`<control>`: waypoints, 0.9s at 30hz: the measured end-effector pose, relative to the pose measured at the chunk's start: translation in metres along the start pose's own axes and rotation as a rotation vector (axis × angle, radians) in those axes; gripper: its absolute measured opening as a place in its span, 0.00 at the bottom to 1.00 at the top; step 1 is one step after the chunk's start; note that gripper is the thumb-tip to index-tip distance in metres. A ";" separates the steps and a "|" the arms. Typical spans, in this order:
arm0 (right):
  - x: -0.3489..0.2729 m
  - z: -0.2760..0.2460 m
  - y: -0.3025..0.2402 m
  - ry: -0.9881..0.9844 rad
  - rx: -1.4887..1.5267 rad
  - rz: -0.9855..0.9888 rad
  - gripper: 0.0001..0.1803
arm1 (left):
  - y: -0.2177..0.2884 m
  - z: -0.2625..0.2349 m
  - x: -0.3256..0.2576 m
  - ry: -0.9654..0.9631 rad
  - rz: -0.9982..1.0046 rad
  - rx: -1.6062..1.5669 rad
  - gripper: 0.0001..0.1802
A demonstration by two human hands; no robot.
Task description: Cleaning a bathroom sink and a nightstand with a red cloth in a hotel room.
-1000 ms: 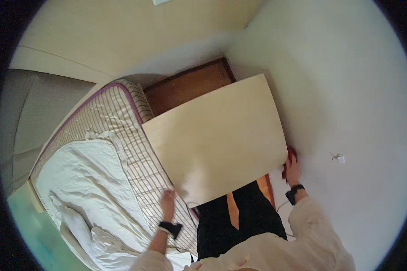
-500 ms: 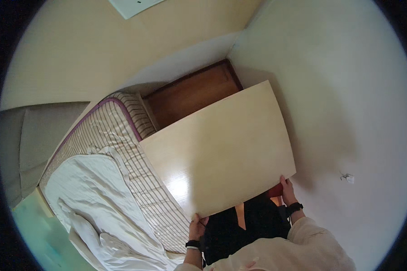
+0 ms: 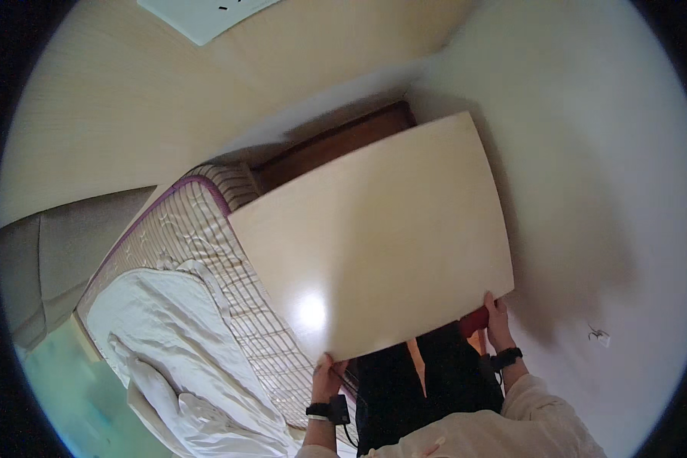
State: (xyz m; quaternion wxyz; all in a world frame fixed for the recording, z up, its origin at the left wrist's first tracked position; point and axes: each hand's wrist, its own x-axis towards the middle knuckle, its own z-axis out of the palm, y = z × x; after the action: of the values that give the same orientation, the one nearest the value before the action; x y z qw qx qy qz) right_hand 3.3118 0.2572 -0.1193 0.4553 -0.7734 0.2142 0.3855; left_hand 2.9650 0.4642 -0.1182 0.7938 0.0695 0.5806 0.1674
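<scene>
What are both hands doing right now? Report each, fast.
Left hand: closed on the lower edge of the pale wooden board.
Right hand: closed on the board's lower right corner.

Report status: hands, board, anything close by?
Left hand and right hand grip the pale board by its lower edge. Board raised. Mattress close left, wall right.

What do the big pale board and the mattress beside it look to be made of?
The board looks like pale laminated or varnished wood: smooth, with a bright glare spot. The mattress looks like quilted striped fabric with purple piping; its filling is hidden.
</scene>
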 end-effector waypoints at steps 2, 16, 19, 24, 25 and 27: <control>0.010 0.016 -0.023 -0.048 0.024 -0.058 0.28 | 0.023 0.016 0.015 -0.029 -0.018 0.072 0.21; 0.058 0.073 -0.076 -0.151 0.060 0.105 0.39 | 0.089 0.064 0.067 -0.026 0.034 0.125 0.20; 0.064 0.072 -0.062 -0.171 -0.022 -0.109 0.42 | 0.090 0.054 0.071 -0.001 -0.008 0.237 0.22; 0.074 0.067 -0.058 -0.274 0.062 -0.094 0.44 | 0.086 0.053 0.074 -0.039 0.046 0.262 0.28; 0.072 0.067 -0.059 -0.185 0.046 -0.079 0.40 | 0.084 0.054 0.072 0.055 0.037 0.325 0.30; 0.056 0.061 -0.065 -0.280 -0.004 -0.124 0.38 | 0.076 0.054 0.063 0.116 0.027 0.356 0.37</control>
State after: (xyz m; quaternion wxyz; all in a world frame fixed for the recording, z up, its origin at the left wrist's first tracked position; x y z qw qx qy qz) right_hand 3.3662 0.3430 -0.1463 0.5019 -0.7247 0.0996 0.4614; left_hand 3.0195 0.5618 -0.1346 0.7318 0.2070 0.6448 0.0762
